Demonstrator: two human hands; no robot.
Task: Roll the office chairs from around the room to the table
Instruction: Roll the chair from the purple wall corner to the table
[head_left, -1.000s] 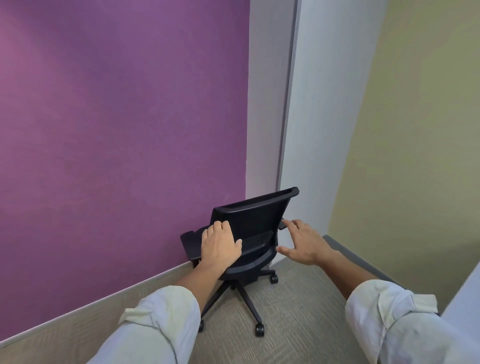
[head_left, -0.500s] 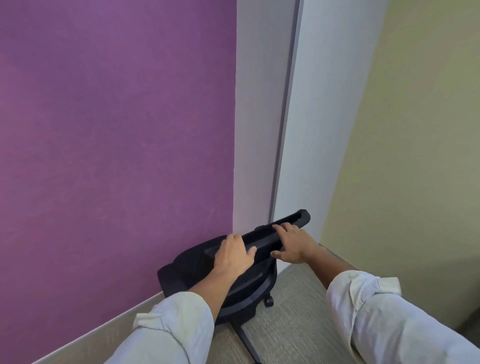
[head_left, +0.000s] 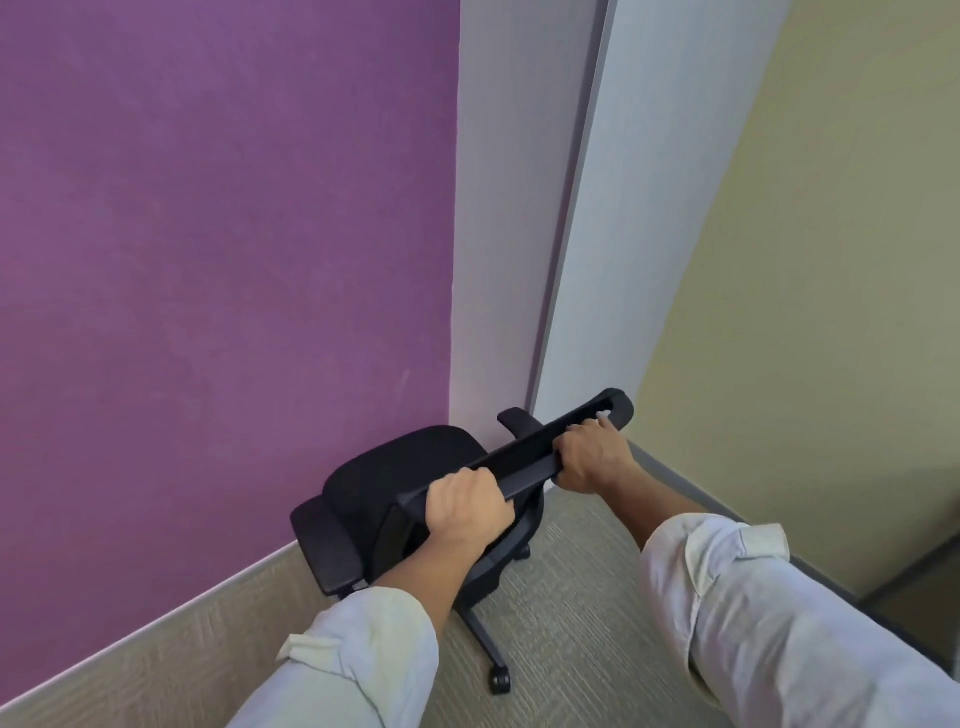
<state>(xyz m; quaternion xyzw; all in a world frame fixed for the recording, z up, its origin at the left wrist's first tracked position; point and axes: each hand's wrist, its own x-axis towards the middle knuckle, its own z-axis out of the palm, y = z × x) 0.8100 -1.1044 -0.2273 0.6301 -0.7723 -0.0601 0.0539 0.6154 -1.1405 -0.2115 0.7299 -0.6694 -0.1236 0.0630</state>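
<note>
A black office chair (head_left: 395, 483) on casters stands in the corner of the room, its seat facing the purple wall and its back toward me. My left hand (head_left: 467, 506) is wrapped around the left part of the backrest's top bar. My right hand (head_left: 592, 457) grips the same bar further right, near its rounded end. Both armrests show, one at the left and one behind the bar. One caster (head_left: 501, 680) and a base leg are visible on the carpet below. No table is in view.
A purple wall (head_left: 218, 260) runs along the left, a white column (head_left: 623, 208) fills the corner, and a pale yellow wall (head_left: 831, 312) closes the right. Grey-beige carpet (head_left: 571, 623) covers the floor in front of me.
I have come closer to the chair. Both hands went from resting on the backrest to closing around its top bar.
</note>
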